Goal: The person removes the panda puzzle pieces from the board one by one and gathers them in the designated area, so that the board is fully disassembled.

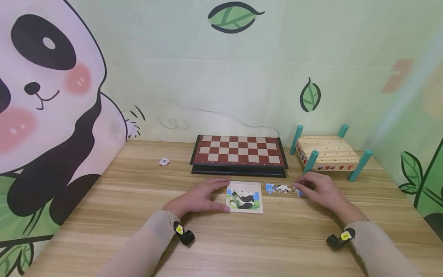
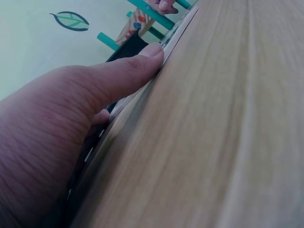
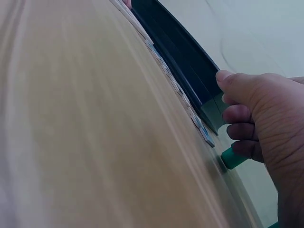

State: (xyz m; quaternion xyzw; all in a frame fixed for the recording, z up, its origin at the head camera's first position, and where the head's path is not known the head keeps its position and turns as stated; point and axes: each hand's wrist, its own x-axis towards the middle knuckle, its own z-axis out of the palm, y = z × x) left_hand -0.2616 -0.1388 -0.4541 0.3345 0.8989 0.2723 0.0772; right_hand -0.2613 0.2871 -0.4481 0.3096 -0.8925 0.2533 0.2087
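Note:
A square panda jigsaw tray (image 1: 262, 198) lies on the table, partly filled with picture pieces. My left hand (image 1: 200, 195) holds it from the left, thumb at the near corner and index finger at the far one. In the left wrist view, the thumb (image 2: 152, 51) lies against the tray's edge. Loose jigsaw pieces (image 1: 283, 189) lie in a row to the right of the tray. Over the rightmost piece (image 1: 297, 191) hovers my right hand (image 1: 320, 191), its fingers loosely bent. The right wrist view shows these fingertips above the row with no piece visible between them.
Behind the tray stands a black-edged chessboard case (image 1: 238, 151) with red and white squares. A wooden pegged stand (image 1: 327, 150) with green legs is at the back right. A poker chip (image 1: 164, 161) lies to the left. The painted wall (image 1: 155, 77) bounds the table (image 1: 242, 246).

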